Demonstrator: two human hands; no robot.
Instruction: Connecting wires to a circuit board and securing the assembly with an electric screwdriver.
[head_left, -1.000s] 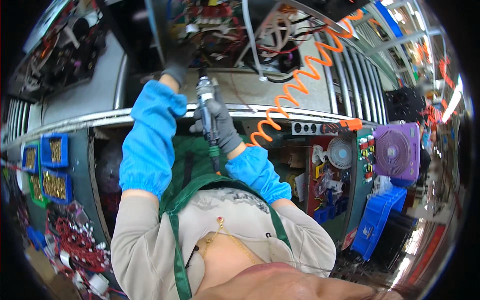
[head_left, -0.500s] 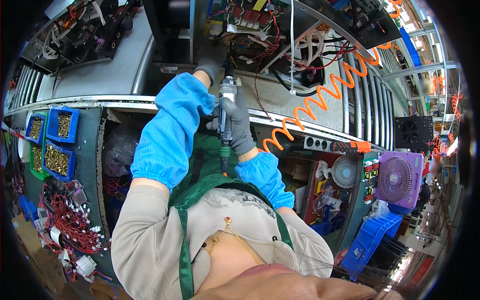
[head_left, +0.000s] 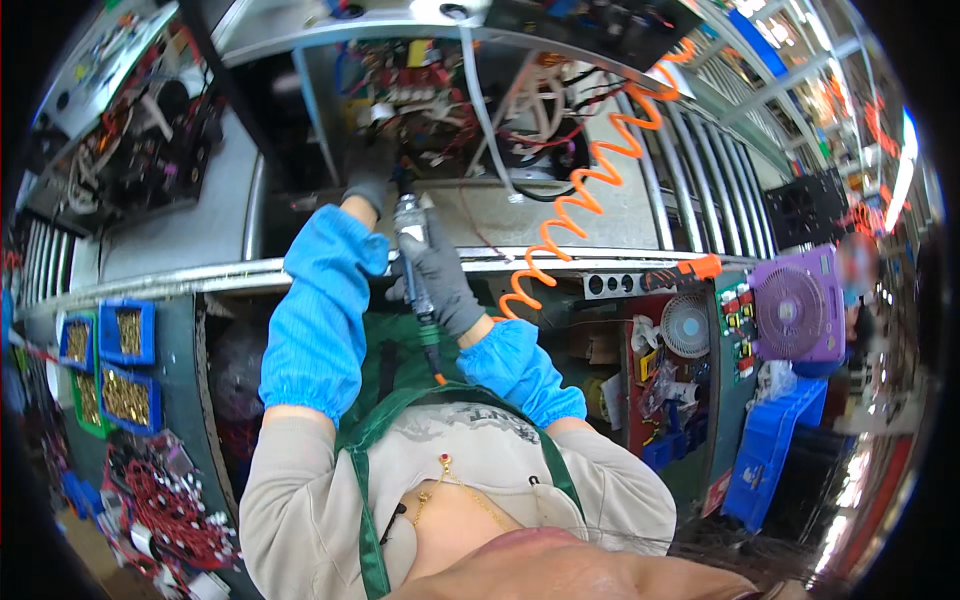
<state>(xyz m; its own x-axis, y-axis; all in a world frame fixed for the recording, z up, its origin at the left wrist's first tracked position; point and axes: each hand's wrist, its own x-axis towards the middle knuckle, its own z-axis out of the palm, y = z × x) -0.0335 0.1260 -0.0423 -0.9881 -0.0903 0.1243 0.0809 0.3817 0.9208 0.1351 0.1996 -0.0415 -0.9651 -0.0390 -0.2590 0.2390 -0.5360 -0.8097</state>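
My right hand (head_left: 443,277), in a grey glove, is wrapped round the body of a power screwdriver (head_left: 411,214). The tool has a silver front part and a green collar at its rear, and its tip points away from me into an open metal housing. My left hand (head_left: 371,168), also gloved in grey, reaches into that housing beside the tool's tip; its fingers are lost in the shadow. Inside the housing sit a circuit board (head_left: 420,78) and bundled red, white and black wires. What the tip touches cannot be made out.
A coiled orange air hose (head_left: 601,185) hangs to the right of the housing. Blue bins of brass screws (head_left: 131,396) and a pile of red wire harnesses (head_left: 175,510) are at left. A metal roller conveyor (head_left: 705,185), a purple fan (head_left: 795,305) and a blue crate (head_left: 775,455) lie right.
The whole view has shifted and turned a little. Both hands stay at the housing, with the screwdriver still in the right hand; it now slants slightly more in the picture.
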